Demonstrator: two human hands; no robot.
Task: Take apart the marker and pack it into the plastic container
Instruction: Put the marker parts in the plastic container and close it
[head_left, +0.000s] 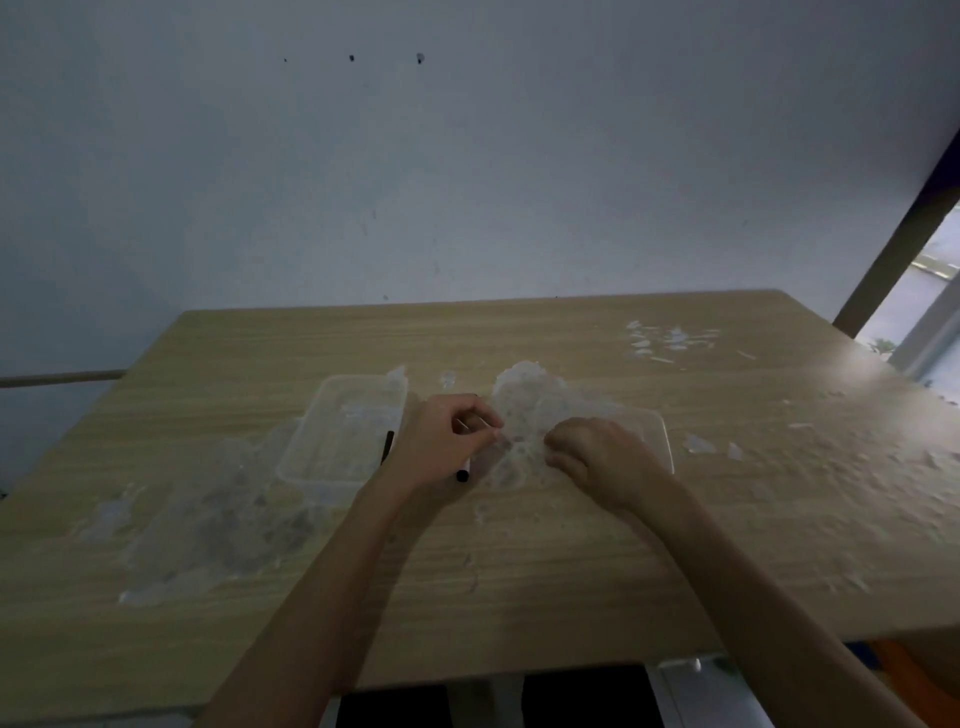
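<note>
**Marker in my left hand, between the two clear plastic pieces**

Both my forearms reached forward over the wooden table (571, 571), bare to the elbow, the hands nearly meeting at the middle. My left hand (441, 447) was curled knuckles-up, fingers folded tight around the marker (464, 470). My right hand (597, 457) lay palm-down, fingers bent, resting on the near edge of a clear lid (660, 431); whether it pinched anything I could not tell, since the fingertips were hidden under the hand.

The marker ran roughly away from me, tilted a little rightward at its far end. Its black end stuck out below my left palm towards me, just above the tabletop; a pale length of the barrel showed between my fingers higher up. A separate thin black piece (387, 447) lay on the table just left of my left wrist, its long axis also near to far, beside the right wall of the plastic container (311, 457). The container sat open to the left of my hands. White scuffed patches marked the table around it all.
</note>
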